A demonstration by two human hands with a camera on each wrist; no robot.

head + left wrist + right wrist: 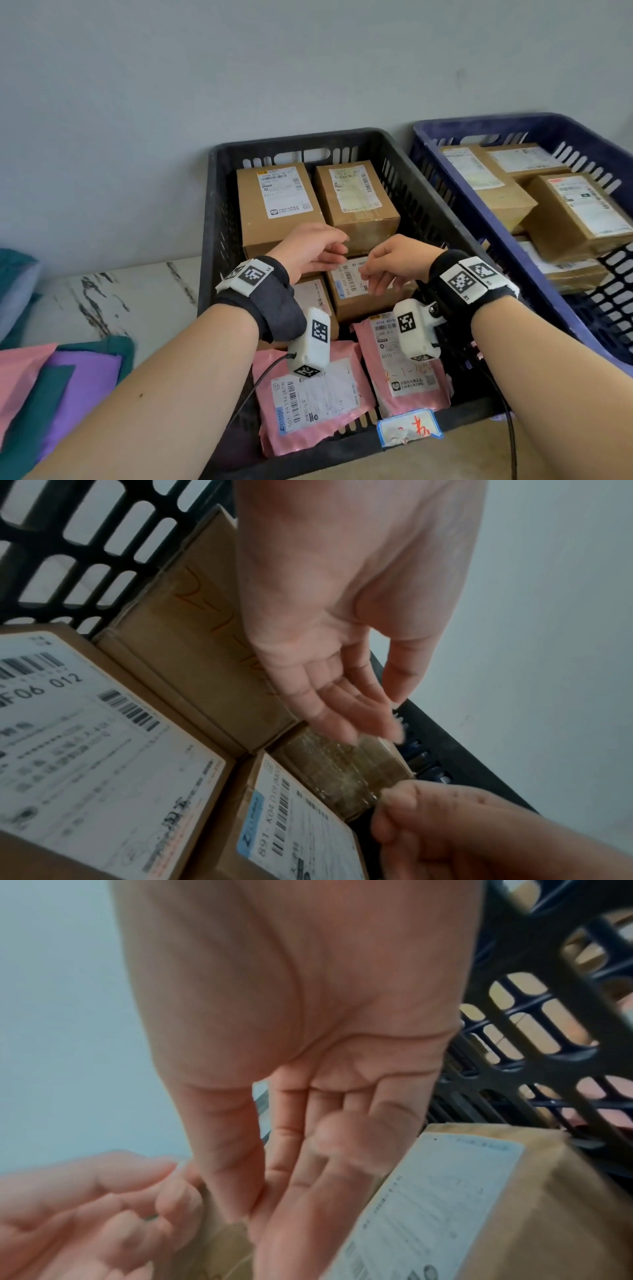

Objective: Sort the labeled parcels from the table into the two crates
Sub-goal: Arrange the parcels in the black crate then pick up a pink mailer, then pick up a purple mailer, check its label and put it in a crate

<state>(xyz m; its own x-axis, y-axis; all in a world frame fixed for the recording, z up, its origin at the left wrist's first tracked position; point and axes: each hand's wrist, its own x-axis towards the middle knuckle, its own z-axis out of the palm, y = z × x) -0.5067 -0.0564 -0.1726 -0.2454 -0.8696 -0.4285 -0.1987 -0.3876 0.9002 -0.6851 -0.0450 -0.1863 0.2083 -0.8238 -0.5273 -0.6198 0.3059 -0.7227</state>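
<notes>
Both my left hand (pixel 310 250) and right hand (pixel 390 265) are hovering loose-fingered, gripping nothing, over the small box (pixel 363 291) now lying in the black crate (pixel 219 219) among boxes and pink mailers, risking nudging it askew, while the blue crate (pixel 513 125) at two o'clock is holding more boxes.

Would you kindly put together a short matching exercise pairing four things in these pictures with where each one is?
Things:
1. black crate
2. blue crate
3. pink mailer bags
4. purple and pink cloths

Places:
A. on the table, left of the black crate
B. under both hands
C. rightmost container
D. near end of the black crate

Pairs: 1-B, 2-C, 3-D, 4-A
</notes>
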